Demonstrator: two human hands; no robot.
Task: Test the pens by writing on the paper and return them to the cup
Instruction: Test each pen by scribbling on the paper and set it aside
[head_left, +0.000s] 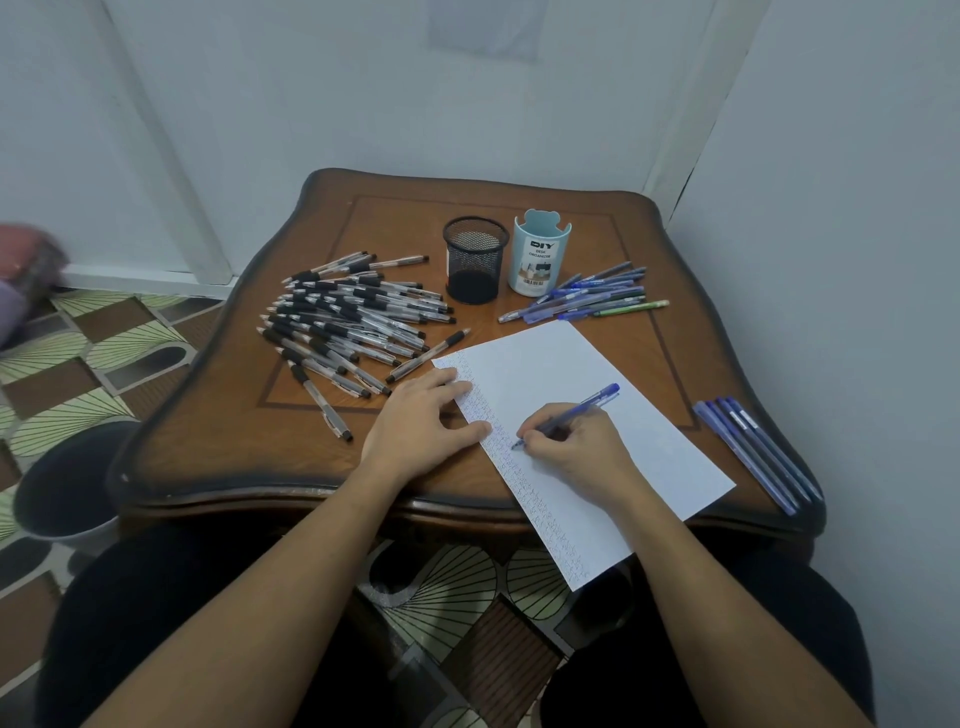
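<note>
A white sheet of paper lies slanted on the wooden table, its near corner hanging over the front edge, with a column of small pen marks along its left side. My right hand holds a blue pen, tip touching the paper beside the marks. My left hand rests flat, fingers spread, on the paper's left edge. A black mesh cup and a light blue cup labelled DIY stand at the back; no pens stick out of either.
A large pile of clear black-grip pens lies left of the cups. Several blue and green pens lie right of the blue cup. More blue pens sit near the table's right front edge. A dark bin stands on the floor at left.
</note>
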